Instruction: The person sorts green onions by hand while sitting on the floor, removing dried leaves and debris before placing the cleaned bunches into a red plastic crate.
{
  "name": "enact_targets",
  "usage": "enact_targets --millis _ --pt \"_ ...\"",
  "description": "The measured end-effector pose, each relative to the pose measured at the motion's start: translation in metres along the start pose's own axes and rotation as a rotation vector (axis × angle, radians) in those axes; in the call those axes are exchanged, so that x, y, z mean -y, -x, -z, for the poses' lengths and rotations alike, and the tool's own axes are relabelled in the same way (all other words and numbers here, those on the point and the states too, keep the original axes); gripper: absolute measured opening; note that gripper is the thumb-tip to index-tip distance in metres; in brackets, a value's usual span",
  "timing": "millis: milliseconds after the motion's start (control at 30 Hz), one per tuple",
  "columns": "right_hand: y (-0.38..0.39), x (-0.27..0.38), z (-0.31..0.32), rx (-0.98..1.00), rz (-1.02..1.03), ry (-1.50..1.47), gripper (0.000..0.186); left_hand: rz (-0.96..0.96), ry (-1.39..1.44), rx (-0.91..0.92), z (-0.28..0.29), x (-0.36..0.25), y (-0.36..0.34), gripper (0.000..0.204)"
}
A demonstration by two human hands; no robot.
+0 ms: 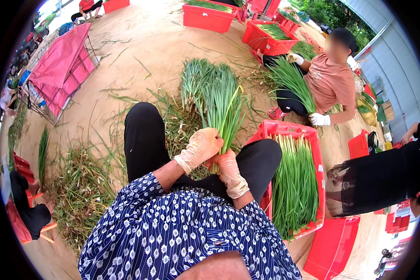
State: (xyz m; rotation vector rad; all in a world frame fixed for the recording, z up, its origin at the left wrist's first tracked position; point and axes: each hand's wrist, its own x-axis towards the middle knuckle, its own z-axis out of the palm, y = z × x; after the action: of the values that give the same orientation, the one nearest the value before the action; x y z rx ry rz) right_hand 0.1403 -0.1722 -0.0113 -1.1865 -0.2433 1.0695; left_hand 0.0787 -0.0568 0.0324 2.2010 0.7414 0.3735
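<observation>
The bunch of long green leafy stalks with pale lower ends (pixel 221 109) stands roughly upright above the person's lap, between the two knees in black trousers, its leaf tips fanning away from the body. The left hand in a thin translucent glove (pixel 201 147) wraps the lower part of the bunch from the left, fingers curled together and clamped on the stalks. The right hand in a matching translucent glove (pixel 227 170) sits just below it at the base of the bunch, fingers likewise closed around the stalk ends. The two hands touch one another.

Step in hand, as judged: gathering and squaring a handful of stalks into one tidy bundle, with both hands engaged on its lower end. The next move would call for a firm grip with one hand while the other is freed, and for the stalk ends to be kept level so that none slide out.

Just beside the right knee lies a red rectangular plastic crate (pixel 312 135) filled with green stalks laid lengthwise. Loose green trimmings (pixel 84 186) cover the sandy ground to the left. Beyond the crate, a seated co-worker in a salmon shirt and white gloves (pixel 331 79) handles a separate bunch. More red crates (pixel 207 18) stand farther off.
</observation>
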Motion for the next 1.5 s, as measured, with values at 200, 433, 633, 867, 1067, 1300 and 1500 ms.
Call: enact_targets --millis 200,433,633,867,1067,1300,1500 --pt "-0.007 0.004 0.015 0.091 -0.125 -0.353 0.023 -0.616 0.220 -0.338 -0.004 0.000 0.010 0.014" --pt "0.005 0.029 0.019 0.428 -0.076 -0.424 0.032 -0.320 0.513 -0.254 0.009 0.003 0.013 0.013" --pt "0.004 0.026 0.026 0.502 -0.038 -0.500 0.037 -0.378 0.663 -0.080 0.020 -0.015 0.051 0.009" --pt "-0.007 0.015 0.033 0.510 -0.161 -0.786 0.069 -0.426 0.430 -0.062 0.034 -0.014 0.064 0.006" --pt "-0.007 0.009 0.036 0.333 -0.156 -0.551 0.039 -0.299 0.478 -0.310 0.049 0.016 0.051 0.006" --pt "0.021 0.023 0.032 0.232 -0.114 -0.242 0.048 -0.141 -0.106 -0.292 0.084 0.049 0.007 0.029" --pt "0.046 0.044 0.022 0.202 -0.096 0.098 0.045 -0.208 -0.133 -0.249 0.080 0.033 -0.053 0.021"
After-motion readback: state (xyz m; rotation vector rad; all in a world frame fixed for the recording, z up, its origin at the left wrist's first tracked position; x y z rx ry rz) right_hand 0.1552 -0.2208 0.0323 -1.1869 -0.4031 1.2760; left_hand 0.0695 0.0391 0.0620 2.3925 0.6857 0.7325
